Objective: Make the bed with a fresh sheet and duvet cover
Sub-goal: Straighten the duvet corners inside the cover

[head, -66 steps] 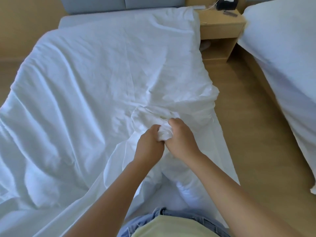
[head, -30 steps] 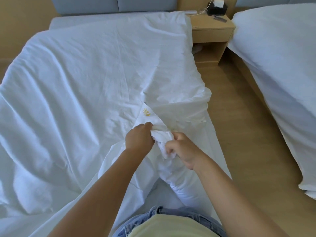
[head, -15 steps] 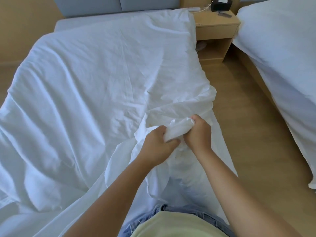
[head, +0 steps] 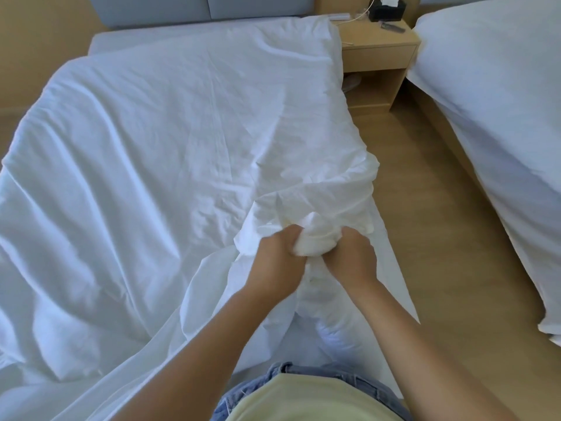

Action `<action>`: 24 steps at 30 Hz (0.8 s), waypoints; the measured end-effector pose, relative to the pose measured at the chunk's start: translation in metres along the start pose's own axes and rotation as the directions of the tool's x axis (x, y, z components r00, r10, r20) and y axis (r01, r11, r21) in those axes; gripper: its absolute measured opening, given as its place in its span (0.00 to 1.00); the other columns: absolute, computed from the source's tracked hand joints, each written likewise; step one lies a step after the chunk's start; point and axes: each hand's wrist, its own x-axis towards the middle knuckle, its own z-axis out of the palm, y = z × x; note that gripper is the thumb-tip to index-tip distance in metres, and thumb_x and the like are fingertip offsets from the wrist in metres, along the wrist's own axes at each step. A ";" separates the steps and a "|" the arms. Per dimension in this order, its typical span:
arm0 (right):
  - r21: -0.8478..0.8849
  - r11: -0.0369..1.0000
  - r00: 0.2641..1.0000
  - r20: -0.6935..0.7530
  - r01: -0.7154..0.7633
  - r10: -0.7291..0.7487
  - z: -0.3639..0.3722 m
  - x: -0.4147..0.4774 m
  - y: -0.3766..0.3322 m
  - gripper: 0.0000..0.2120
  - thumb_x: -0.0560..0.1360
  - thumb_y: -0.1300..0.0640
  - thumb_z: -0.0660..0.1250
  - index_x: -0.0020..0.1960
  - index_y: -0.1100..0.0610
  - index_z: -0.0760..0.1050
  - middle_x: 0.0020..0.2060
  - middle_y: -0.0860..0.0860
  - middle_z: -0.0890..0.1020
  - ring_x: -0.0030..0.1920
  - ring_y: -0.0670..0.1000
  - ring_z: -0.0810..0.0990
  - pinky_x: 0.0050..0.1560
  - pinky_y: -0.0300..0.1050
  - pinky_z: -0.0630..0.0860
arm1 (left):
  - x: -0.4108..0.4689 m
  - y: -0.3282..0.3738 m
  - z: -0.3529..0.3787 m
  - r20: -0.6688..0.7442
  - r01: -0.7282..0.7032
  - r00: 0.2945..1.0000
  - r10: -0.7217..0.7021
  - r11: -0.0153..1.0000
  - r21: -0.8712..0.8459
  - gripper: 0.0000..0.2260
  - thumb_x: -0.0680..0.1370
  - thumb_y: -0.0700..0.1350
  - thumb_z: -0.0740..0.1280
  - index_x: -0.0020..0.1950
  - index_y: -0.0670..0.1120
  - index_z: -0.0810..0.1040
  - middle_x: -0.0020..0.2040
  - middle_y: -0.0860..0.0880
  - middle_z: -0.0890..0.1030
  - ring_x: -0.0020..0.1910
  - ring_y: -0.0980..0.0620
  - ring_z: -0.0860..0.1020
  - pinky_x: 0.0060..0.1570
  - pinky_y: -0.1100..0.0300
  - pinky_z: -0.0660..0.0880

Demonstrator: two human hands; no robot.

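In the head view my left hand (head: 277,262) and right hand (head: 349,256) sit side by side, fingers of both curled tight round one bunched corner (head: 309,243) of the white cloth (head: 167,132). The bunch lies between my fists, over the bed's (head: 394,275) near right corner. The rest of the cloth runs lengthwise away from me toward the headboard (head: 182,7). I'd pull along that line, since neither hand is nearer.

fabric wad (head: 309,244) fuller, right hand (head: 350,259) drawn back
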 end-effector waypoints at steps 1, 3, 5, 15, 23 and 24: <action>0.058 0.998 0.999 -0.050 0.012 -0.009 -0.001 0.004 0.000 0.09 0.76 0.55 0.63 0.41 0.58 0.68 0.29 0.46 0.69 0.34 0.51 0.72 0.33 0.43 0.64 | -0.004 0.004 0.004 0.023 -0.009 1.000 0.010 0.999 -0.049 0.09 0.77 0.37 0.64 0.37 0.45 0.71 0.30 0.55 0.70 0.28 0.61 0.68 0.29 0.71 0.65; 0.180 0.983 0.991 -0.135 0.039 -0.015 -0.005 0.011 -0.001 0.07 0.76 0.59 0.64 0.44 0.58 0.66 0.31 0.46 0.69 0.32 0.48 0.70 0.30 0.41 0.64 | -0.007 0.004 0.007 0.053 0.009 0.999 -0.003 0.993 -0.116 0.13 0.77 0.40 0.66 0.34 0.45 0.66 0.29 0.55 0.67 0.25 0.61 0.66 0.28 0.69 0.63; 0.229 0.969 0.977 -0.210 0.093 -0.044 -0.010 0.013 -0.003 0.03 0.74 0.65 0.64 0.44 0.60 0.70 0.35 0.49 0.72 0.34 0.48 0.70 0.30 0.39 0.63 | -0.004 -0.001 0.004 0.073 0.045 0.996 -0.041 0.998 -0.046 0.16 0.76 0.46 0.68 0.34 0.47 0.64 0.29 0.54 0.67 0.26 0.60 0.66 0.28 0.69 0.63; 0.568 0.779 0.836 0.538 -0.266 -0.107 -0.018 -0.015 -0.011 0.21 0.58 0.56 0.71 0.48 0.66 0.75 0.37 0.52 0.76 0.39 0.53 0.72 0.41 0.45 0.67 | 0.040 -0.030 -0.016 -0.161 0.143 0.985 -0.059 0.804 0.577 0.06 0.76 0.42 0.61 0.52 0.45 0.70 0.45 0.45 0.81 0.38 0.44 0.74 0.37 0.57 0.65; 0.066 0.993 0.989 -0.122 0.093 -0.084 -0.008 0.010 -0.005 0.14 0.74 0.57 0.64 0.33 0.55 0.62 0.26 0.46 0.67 0.29 0.50 0.68 0.27 0.38 0.57 | 0.001 0.008 -0.001 -0.047 -0.006 0.999 -0.001 0.988 -0.155 0.03 0.75 0.35 0.66 0.45 0.42 0.78 0.33 0.53 0.77 0.30 0.63 0.73 0.31 0.70 0.68; 0.124 0.987 0.985 -0.153 0.100 -0.080 -0.010 0.012 -0.007 0.11 0.74 0.59 0.64 0.37 0.57 0.63 0.27 0.46 0.67 0.28 0.48 0.67 0.27 0.38 0.58 | 0.000 0.008 -0.003 -0.012 -0.012 1.000 0.010 0.976 -0.216 0.02 0.76 0.37 0.67 0.44 0.43 0.78 0.33 0.51 0.77 0.30 0.63 0.73 0.32 0.70 0.69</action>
